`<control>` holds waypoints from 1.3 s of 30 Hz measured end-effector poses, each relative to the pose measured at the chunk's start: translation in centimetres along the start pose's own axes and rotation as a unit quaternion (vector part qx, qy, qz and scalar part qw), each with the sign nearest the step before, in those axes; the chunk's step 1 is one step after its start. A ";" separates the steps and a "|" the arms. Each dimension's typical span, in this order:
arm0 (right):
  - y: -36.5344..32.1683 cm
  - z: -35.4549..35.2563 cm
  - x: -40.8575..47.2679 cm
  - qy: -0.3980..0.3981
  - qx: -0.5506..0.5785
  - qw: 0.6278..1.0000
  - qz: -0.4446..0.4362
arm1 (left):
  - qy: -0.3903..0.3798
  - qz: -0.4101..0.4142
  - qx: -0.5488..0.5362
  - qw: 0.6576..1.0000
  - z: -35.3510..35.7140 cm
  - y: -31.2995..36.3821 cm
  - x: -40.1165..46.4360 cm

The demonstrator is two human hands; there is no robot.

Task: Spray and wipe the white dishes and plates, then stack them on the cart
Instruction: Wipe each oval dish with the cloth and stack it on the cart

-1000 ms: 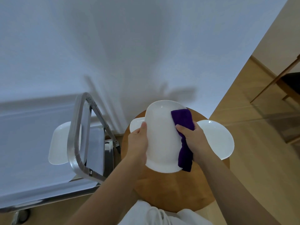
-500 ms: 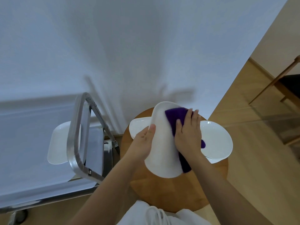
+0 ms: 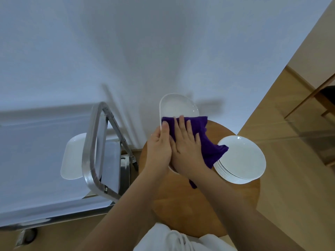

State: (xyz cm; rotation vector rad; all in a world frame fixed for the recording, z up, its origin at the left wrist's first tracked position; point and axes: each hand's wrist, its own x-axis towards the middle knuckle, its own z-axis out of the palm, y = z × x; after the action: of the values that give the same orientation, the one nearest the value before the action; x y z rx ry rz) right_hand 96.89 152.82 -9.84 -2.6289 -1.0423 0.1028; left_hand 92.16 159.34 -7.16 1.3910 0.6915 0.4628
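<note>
Pressing flat on a purple cloth [image 3: 199, 134], the right hand [image 3: 186, 151] has its fingers straight and spread out, so its grip is wide open and not curled round anything. The cloth lies over a long white dish [image 3: 176, 107]. Only the far end of the dish shows past the cloth, and a small bit of its near edge shows below the hands. One end of the cloth hangs off toward a stack of round white plates [image 3: 241, 158].

The left hand [image 3: 159, 149] holds the left edge of the dish. Its thumb lies on top by the cloth, and its other fingers are hidden under the dish, so how tight that grip is cannot be told. The two hands touch side by side.

The dish is held over a round wooden bench [image 3: 181, 205]. The stack of plates sits on the right side of that bench, near the dish.

To the left stands a metal cart [image 3: 94, 151] with a shiny looped handle. One more white dish [image 3: 72, 158] lies on the cart's top, partly behind the handle. A white wall rises behind everything.
</note>
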 end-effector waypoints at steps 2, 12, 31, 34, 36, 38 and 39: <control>-0.1 0.2 -0.8 -0.008 0.046 0.999 -0.025 | 0.013 -0.006 0.001 1.000 -0.6 0.2 0.6; 7.4 -1.5 -2.8 -0.028 -0.155 0.945 -0.286 | -0.113 -0.078 0.058 0.989 -2.7 0.8 1.8; 4.2 -1.4 -3.0 0.201 0.106 0.956 -0.184 | -0.025 -0.098 -0.008 0.995 -1.6 5.0 3.4; 3.9 -1.4 -3.4 0.222 0.058 0.947 -0.224 | -0.008 -0.175 -0.053 0.983 -1.7 4.7 3.8; 4.4 -2.2 -3.0 0.249 0.022 0.932 -0.262 | -0.004 -0.225 -0.063 0.972 -2.1 4.4 3.8; 4.6 -3.4 -2.8 0.237 0.052 0.927 -0.286 | -0.017 -0.250 -0.087 0.964 -2.6 4.2 4.0; 4.3 -4.3 -2.7 0.218 0.107 0.934 -0.262 | -0.039 -0.256 -0.106 0.960 -3.0 4.1 4.2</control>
State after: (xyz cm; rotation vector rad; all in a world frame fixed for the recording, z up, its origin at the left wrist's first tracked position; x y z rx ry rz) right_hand 98.50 146.89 -7.26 -1.9676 -1.4176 -0.4397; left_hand 93.52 164.91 -3.95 0.9742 0.8752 0.0661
